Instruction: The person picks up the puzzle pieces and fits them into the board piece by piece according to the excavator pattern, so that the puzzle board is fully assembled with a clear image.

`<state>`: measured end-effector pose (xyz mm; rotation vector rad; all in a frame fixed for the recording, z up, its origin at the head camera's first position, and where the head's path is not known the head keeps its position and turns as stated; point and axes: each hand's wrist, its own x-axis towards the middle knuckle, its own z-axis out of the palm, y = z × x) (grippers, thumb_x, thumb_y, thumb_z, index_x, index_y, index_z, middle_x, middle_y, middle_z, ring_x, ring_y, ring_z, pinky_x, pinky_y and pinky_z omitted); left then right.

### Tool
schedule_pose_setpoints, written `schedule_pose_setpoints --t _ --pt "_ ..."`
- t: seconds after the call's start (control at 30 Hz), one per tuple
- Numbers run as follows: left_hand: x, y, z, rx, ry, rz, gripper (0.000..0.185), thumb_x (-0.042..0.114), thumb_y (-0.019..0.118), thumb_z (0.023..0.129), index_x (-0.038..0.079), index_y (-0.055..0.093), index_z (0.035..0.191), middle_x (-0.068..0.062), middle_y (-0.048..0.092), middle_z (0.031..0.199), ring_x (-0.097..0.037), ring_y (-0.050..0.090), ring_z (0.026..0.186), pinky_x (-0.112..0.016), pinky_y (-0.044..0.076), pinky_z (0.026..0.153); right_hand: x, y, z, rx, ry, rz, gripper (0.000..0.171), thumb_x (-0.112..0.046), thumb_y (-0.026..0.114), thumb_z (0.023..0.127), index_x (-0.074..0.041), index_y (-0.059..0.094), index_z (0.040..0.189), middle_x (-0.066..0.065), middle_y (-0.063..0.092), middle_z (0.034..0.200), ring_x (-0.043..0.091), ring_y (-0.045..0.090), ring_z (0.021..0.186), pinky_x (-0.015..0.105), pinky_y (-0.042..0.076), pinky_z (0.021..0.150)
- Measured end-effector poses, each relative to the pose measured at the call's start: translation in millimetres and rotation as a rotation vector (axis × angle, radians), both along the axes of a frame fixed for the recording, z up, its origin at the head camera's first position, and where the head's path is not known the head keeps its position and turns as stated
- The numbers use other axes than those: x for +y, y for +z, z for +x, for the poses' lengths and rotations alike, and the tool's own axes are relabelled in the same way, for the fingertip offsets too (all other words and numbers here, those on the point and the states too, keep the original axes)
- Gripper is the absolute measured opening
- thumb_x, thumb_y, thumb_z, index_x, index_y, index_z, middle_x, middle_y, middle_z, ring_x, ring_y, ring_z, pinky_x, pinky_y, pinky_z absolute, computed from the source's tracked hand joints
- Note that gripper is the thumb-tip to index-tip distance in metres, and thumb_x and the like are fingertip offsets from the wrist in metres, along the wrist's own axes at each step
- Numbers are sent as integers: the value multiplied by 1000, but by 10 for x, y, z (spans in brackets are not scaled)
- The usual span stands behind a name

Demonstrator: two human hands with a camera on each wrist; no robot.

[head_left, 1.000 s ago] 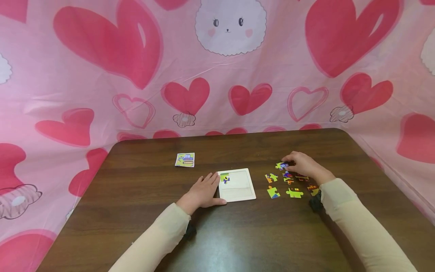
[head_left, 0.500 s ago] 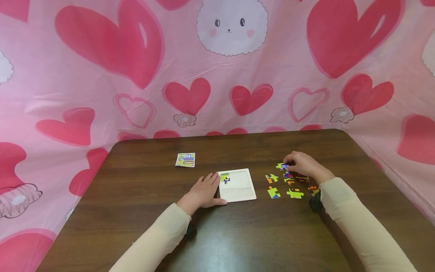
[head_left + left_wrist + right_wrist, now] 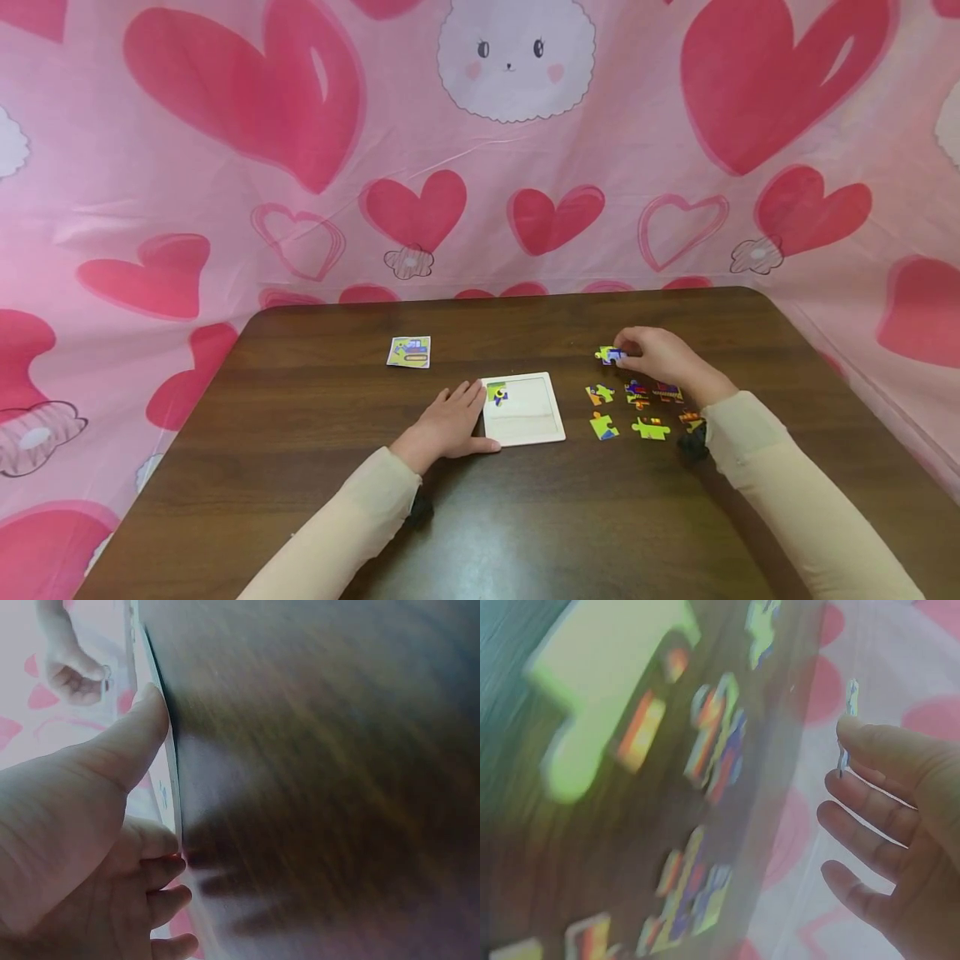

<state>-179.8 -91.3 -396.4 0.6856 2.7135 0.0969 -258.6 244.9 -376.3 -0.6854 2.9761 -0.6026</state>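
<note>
My right hand (image 3: 663,358) pinches a green and blue jigsaw piece (image 3: 606,355) between thumb and fingers. In the right wrist view this piece (image 3: 853,699) is seen nearly edge-on, off the table. My left hand (image 3: 447,423) rests against the left side of a white square puzzle tray (image 3: 528,425), fingers extended, thumb at its near edge. The left wrist view shows the thumb (image 3: 139,735) along the tray's rim. One green and purple piece (image 3: 497,393) lies in the tray's far left corner.
Several loose jigsaw pieces (image 3: 649,427) lie on the brown table (image 3: 480,517) to the right of the tray, below my right hand. A small picture card (image 3: 409,352) showing a vehicle lies at the back left. A pink heart-patterned cloth (image 3: 480,150) hangs behind the table.
My right hand has lifted the green and blue piece from the group and moved it slightly left and away. The left hand and the tray have stayed in place.
</note>
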Motion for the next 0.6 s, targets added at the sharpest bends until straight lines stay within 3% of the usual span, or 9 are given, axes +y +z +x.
schedule_pose_setpoints --t 0.6 --pt "7 36 27 -3 1 7 89 56 55 84 0 23 144 -12 17 151 -28 15 137 -46 16 107 -578 92 117 37 63 -27 23 -15 76 77 -6 63 95 2 63 85 18 57 76 38 49 74"
